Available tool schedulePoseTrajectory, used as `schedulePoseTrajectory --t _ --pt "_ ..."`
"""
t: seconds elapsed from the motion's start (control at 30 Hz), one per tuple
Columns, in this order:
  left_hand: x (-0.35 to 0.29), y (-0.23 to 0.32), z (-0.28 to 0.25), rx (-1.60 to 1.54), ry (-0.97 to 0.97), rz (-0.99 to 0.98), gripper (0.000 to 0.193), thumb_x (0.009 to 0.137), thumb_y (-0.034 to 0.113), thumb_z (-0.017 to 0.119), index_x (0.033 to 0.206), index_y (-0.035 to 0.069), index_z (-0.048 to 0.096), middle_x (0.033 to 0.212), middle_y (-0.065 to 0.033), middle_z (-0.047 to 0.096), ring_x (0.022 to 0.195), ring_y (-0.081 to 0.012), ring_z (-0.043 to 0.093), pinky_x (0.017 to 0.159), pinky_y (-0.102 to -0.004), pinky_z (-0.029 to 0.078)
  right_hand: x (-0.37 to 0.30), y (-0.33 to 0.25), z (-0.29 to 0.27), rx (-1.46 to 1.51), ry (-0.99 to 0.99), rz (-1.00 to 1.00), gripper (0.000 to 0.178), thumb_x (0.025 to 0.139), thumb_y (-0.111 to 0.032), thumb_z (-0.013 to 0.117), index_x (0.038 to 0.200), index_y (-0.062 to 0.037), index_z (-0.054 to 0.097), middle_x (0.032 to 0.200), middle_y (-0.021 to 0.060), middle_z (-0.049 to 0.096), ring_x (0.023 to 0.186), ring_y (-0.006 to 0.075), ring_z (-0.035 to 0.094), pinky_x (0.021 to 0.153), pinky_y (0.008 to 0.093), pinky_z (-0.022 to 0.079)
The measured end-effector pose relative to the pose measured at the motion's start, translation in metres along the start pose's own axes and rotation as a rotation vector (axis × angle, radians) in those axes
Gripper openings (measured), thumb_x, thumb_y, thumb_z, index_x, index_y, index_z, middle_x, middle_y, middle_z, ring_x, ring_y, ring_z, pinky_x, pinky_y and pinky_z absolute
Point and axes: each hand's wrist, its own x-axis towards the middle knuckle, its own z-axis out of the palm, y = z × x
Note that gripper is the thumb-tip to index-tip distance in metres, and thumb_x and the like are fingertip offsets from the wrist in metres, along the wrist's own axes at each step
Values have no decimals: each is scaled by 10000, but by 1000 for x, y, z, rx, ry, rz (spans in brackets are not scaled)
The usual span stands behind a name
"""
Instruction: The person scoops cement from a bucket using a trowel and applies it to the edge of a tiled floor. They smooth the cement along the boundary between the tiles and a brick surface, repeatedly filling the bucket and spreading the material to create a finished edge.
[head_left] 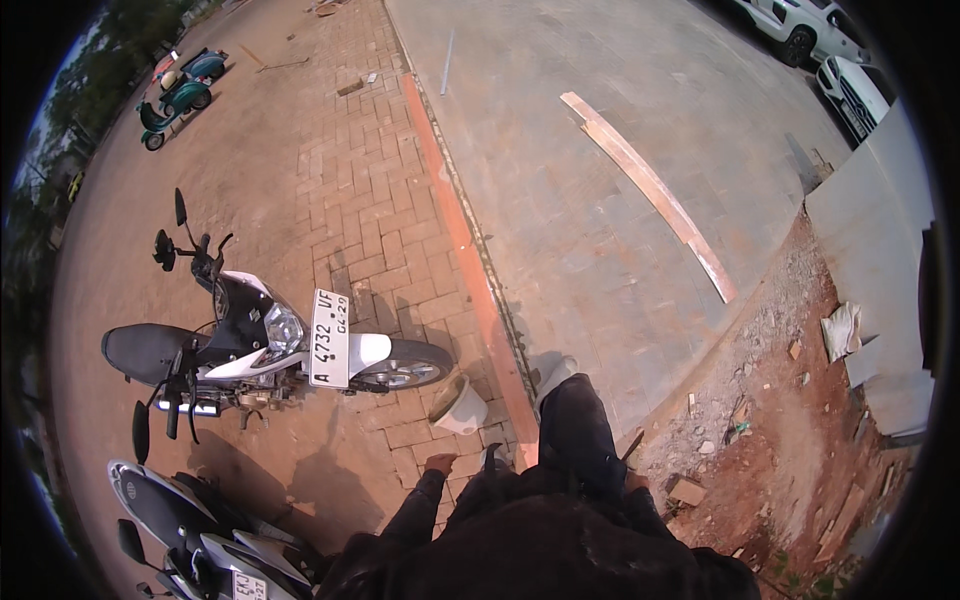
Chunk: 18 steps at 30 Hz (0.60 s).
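Observation:
My left hand (440, 464) hangs at my left side over the brick paving, just below a white bucket (462, 408). It is small and touches nothing that I can see; whether its fingers are closed I cannot make out. At my right side, my right hand (636, 483) is closed around a thin dark stick-like tool (633, 445), which points upward past my leg. Most of that hand is hidden by my dark clothing. A second whitish object (556, 374), partly behind my knee, stands at the kerb; its kind is unclear.
A motorcycle (250, 330) stands close on my left, another (190, 520) behind it. An orange-painted kerb (465, 250) runs ahead. Long wooden boards (650, 190) lie on grey paving (530, 180). Rubble and red soil (790, 430) border a pale sheet wall (880, 270) at right.

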Motion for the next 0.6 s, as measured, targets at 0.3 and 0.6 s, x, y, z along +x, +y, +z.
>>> schedulePoseTrajectory --t 0.3,0.6 --pt "34 161 -31 57 -66 -44 479 872 426 673 1202 78 674 1104 -120 692 1016 -208 662 837 -347 540 115 -172 -77 626 -58 592 296 900 -245 552 1065 -1 583 751 200 572 604 324 577 477 447 452" --pt "-4 492 -30 372 67 255 772 821 615 643 1362 74 540 1339 -214 565 1263 -322 531 1042 -372 406 285 -578 -368 1092 -53 -227 304 932 -382 611 1113 -155 520 647 78 535 421 185 529 358 333 434"
